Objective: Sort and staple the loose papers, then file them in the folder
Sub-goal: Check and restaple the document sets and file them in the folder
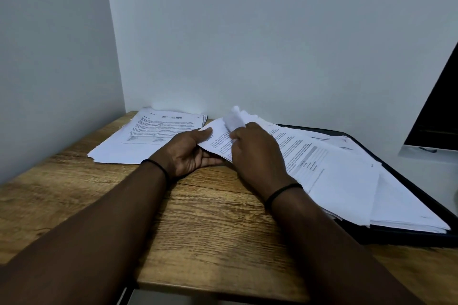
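Note:
A big loose stack of printed papers (344, 181) lies fanned out on a dark folder (418, 195) at the right of the wooden table (210, 230). My left hand (190, 153) holds the stack's left end from below, thumb on top of the sheets. My right hand (257, 153) lies on the papers and pinches a blurred, lifted sheet (234, 119) near the stack's far left corner. A second, smaller pile of printed papers (151, 136) lies flat at the table's back left, apart from both hands. No stapler is in view.
White walls close the table in at the back and left. A dark monitor (438, 111) on a white base stands at the right edge. The table's front edge runs just below my forearms.

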Available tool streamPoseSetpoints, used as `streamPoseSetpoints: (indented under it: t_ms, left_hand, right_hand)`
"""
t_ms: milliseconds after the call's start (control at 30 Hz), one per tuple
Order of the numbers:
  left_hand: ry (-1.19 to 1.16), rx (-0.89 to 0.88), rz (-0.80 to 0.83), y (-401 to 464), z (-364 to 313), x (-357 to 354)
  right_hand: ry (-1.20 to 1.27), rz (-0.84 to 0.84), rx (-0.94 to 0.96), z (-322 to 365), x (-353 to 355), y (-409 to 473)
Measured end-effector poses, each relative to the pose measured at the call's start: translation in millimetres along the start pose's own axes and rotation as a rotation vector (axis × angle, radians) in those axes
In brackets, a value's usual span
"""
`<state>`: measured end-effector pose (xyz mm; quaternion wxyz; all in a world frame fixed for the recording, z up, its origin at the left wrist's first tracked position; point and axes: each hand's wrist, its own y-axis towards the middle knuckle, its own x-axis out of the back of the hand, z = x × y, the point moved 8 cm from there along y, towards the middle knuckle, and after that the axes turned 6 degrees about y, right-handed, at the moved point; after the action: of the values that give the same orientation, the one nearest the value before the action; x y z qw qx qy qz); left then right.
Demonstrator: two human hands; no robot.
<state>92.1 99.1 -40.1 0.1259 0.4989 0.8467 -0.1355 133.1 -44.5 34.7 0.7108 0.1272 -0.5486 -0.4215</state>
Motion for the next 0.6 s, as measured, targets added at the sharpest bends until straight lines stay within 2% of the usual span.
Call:
streamPoseSetpoints:
  t_ms: [100,167,333,600]
  left_hand:
    - [0.002,-0.014,0.026,-2,-1,-3]
    - [0.017,-0.030,0.033,-2,-3,-3]
    - [0.071,-0.013,0.022,-2,-3,-4]
    - [0.100,-0.037,0.032,-6,-6,-7]
  right_hand:
    - [-0.050,0.135,0.062,12,-6,-4]
    - [-0.107,0.165,0.102,17,-7,-5]
    - [-0.194,0.118,0.142,18,-10,-5]
    - [-0.113,0.054,-0.004,5,-2,-3]
